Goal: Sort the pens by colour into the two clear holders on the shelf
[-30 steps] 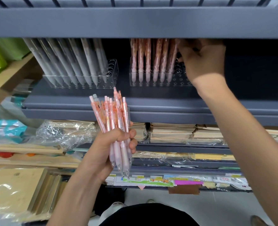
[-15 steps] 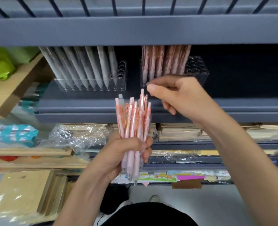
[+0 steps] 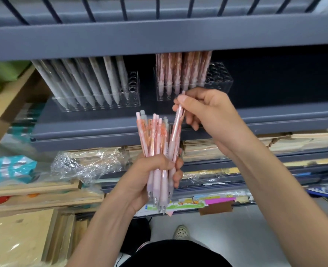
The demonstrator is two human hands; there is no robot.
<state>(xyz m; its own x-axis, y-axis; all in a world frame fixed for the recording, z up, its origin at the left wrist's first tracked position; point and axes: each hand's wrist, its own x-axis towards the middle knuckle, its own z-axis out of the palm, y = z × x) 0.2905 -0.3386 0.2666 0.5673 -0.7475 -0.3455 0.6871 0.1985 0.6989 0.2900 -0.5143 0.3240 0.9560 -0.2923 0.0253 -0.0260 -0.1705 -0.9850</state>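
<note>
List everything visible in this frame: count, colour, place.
shelf: one, grey, centre
left holder: one, clear, on shelf
right holder: one, clear, on shelf
grey pens: several, grey, in left holder
pink pens: several, pink, in right holder
bundle: one, mostly pink pens with a few grey, in left hand
pen: one, pink, leaning out of bundle
wrap: one, clear, below shelf, left
stacks: several, tan, below shelf
packet: one, teal, far left
shoe: one, pale, floor
left hand: grips bundle
right hand: pinches pen top
</note>
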